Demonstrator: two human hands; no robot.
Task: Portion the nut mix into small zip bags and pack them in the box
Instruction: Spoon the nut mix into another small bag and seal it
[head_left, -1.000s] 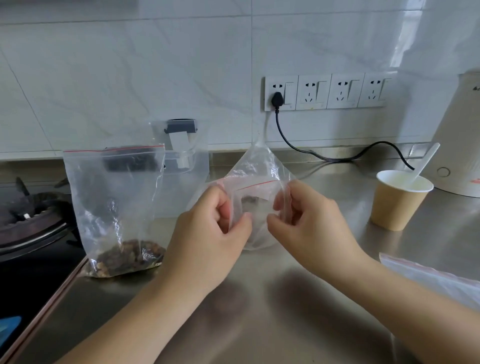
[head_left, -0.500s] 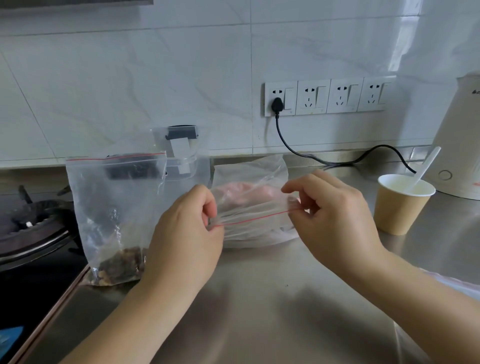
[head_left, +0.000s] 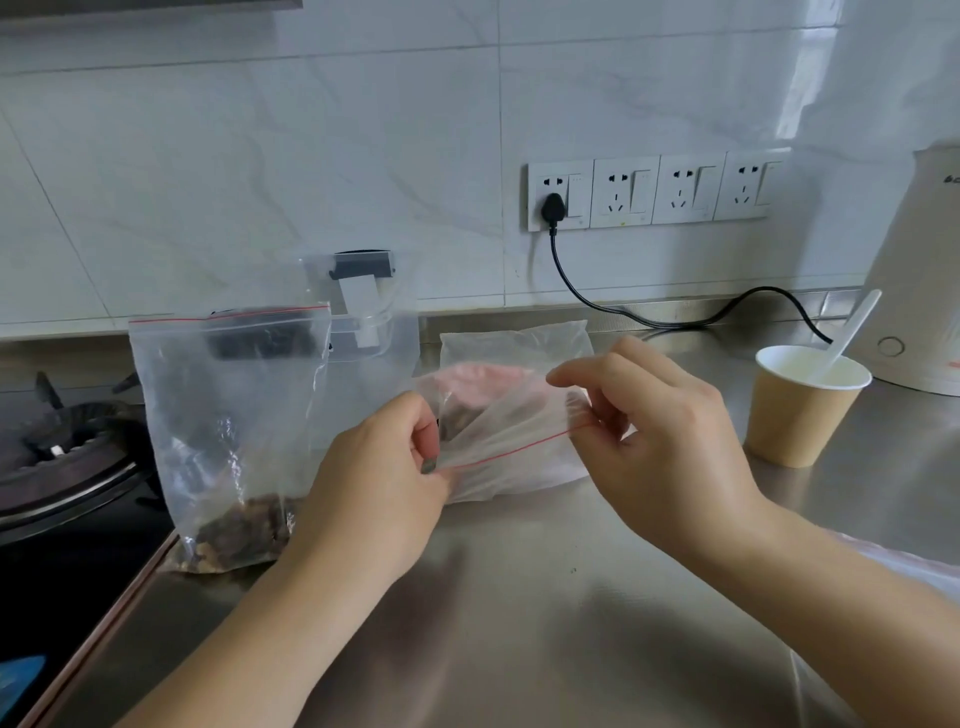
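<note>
Hands, left (head_left: 384, 478) and right (head_left: 654, 431), pinching small zip bag (head_left: 511, 441) ends; kettle (head_left: 919, 270) lettering seemingly unreadable

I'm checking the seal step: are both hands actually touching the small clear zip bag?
Touching. The head view shows the left hand and right hand each pinching an end of the red zip line of the small clear zip bag.

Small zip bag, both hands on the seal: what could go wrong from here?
1. The left hand and right hand pinch only the ends of the small zip bag; the middle of its red strip may stay unsealed and leak nuts.
2. The big bag stands upright right beside the left forearm; a nudge might topple it.
3. The paper cup with a spoon sits near the right hand and could get knocked.
</note>
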